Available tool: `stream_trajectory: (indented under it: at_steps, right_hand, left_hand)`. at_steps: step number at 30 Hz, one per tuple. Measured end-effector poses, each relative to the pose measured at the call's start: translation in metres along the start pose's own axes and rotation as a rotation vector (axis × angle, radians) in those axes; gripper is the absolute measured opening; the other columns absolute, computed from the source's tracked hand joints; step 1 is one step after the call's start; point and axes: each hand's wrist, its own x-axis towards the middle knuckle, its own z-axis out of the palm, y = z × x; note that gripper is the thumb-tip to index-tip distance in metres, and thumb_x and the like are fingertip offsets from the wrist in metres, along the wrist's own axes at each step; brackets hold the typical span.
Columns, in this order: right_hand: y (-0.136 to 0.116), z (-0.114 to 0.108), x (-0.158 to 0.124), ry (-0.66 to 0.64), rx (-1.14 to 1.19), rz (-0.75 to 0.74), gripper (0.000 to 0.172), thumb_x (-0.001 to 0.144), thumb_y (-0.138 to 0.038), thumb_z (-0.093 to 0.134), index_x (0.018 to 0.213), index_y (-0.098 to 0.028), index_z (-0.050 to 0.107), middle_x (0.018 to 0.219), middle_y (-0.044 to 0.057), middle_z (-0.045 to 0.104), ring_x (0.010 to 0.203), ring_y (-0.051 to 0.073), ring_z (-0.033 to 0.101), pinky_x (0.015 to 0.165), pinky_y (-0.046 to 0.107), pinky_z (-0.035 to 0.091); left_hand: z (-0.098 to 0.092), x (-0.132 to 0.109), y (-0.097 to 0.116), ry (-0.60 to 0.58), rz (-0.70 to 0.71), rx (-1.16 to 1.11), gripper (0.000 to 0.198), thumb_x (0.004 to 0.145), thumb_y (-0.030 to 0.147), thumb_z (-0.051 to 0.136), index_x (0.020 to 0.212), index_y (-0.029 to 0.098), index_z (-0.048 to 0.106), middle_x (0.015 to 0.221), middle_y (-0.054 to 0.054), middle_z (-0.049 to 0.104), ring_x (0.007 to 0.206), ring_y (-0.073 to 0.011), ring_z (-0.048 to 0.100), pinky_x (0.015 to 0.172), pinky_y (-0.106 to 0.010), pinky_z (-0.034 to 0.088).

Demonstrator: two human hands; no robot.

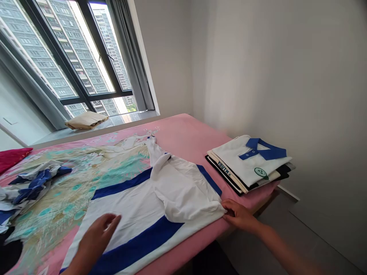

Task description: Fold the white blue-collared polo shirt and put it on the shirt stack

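Observation:
A white shirt with blue stripes [160,194] lies spread on the pink bed [183,131], partly folded over itself. My left hand [96,236] hovers flat over its lower left part, fingers stretched and blurred. At the bed's right edge my right hand [239,214] pinches the folded edge of the shirt.
A stack of folded shirts [250,164], topped by a white polo with a blue collar, sits at the bed's right corner by the wall. A heap of blue and white clothes [31,187] lies at left. A tan cushion [86,119] rests on the windowsill.

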Motion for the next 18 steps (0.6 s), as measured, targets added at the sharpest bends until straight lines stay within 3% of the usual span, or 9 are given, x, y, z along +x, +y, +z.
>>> stream_trajectory:
  at_steps: [3, 6, 9, 11, 14, 16, 18]
  right_hand:
    - [-0.002, 0.001, 0.0, -0.009, 0.003, -0.007, 0.023, 0.072, -0.02, 0.052, 0.092, -0.022, 0.064, 0.1, 0.004, 0.06, 0.094, 0.02, 0.056, 0.083, 0.029, 0.045]
    - [-0.003, 0.001, 0.0, -0.007, 0.024, -0.013, 0.026, 0.07, -0.016, 0.048, 0.09, -0.022, 0.063, 0.099, 0.005, 0.06, 0.093, 0.021, 0.056, 0.082, 0.03, 0.046]
    - [-0.002, 0.001, 0.001, 0.014, 0.069, 0.002, 0.027, 0.072, -0.014, 0.044, 0.09, -0.023, 0.062, 0.098, 0.005, 0.059, 0.091, 0.02, 0.057, 0.078, 0.028, 0.046]
    - [0.0, 0.0, 0.004, 0.03, 0.104, 0.004, 0.027, 0.071, -0.012, 0.044, 0.089, -0.022, 0.062, 0.096, 0.004, 0.059, 0.089, 0.018, 0.057, 0.077, 0.027, 0.046]
    - [0.004, -0.001, 0.007, 0.045, 0.122, 0.013, 0.026, 0.071, -0.009, 0.045, 0.086, -0.022, 0.062, 0.093, 0.003, 0.059, 0.084, 0.016, 0.056, 0.073, 0.024, 0.044]
    - [0.007, -0.002, 0.009, 0.057, 0.118, 0.021, 0.026, 0.071, -0.009, 0.046, 0.086, -0.022, 0.062, 0.093, 0.002, 0.059, 0.08, 0.014, 0.056, 0.069, 0.023, 0.043]
    - [0.008, -0.003, 0.009, 0.064, 0.114, 0.027, 0.026, 0.071, -0.009, 0.047, 0.087, -0.022, 0.062, 0.093, 0.002, 0.059, 0.079, 0.014, 0.056, 0.068, 0.023, 0.043]
  left_hand:
    - [0.039, 0.049, 0.053, -0.208, 0.034, -0.01, 0.045, 0.071, 0.057, 0.049, 0.092, 0.021, 0.063, 0.093, -0.007, 0.07, 0.086, -0.0238, 0.066, 0.075, -0.032, 0.049]
    - [0.075, 0.101, 0.094, -0.224, 0.008, -0.019, 0.055, 0.07, 0.05, 0.054, 0.11, 0.013, 0.058, 0.114, -0.016, 0.064, 0.105, -0.0276, 0.06, 0.087, -0.034, 0.045]
    - [0.104, 0.148, 0.116, -0.183, -0.042, -0.018, 0.061, 0.069, 0.045, 0.058, 0.118, 0.009, 0.052, 0.125, -0.022, 0.057, 0.116, -0.0326, 0.053, 0.093, -0.038, 0.04]
    - [0.118, 0.173, 0.125, -0.17, -0.095, -0.019, 0.058, 0.066, 0.042, 0.062, 0.113, 0.01, 0.055, 0.123, -0.024, 0.057, 0.116, -0.0374, 0.052, 0.094, -0.045, 0.038]
    - [0.132, 0.197, 0.139, -0.166, -0.174, -0.043, 0.04, 0.061, 0.038, 0.066, 0.09, 0.012, 0.063, 0.108, -0.024, 0.064, 0.109, -0.0437, 0.054, 0.09, -0.055, 0.036]
    - [0.132, 0.204, 0.149, -0.153, -0.188, -0.105, 0.03, 0.062, 0.038, 0.065, 0.079, 0.014, 0.064, 0.094, -0.019, 0.068, 0.1, -0.04, 0.058, 0.087, -0.051, 0.04]
    - [0.123, 0.204, 0.159, -0.116, -0.172, -0.203, 0.028, 0.067, 0.039, 0.061, 0.08, 0.015, 0.065, 0.081, -0.01, 0.068, 0.086, -0.0299, 0.062, 0.078, -0.04, 0.046]
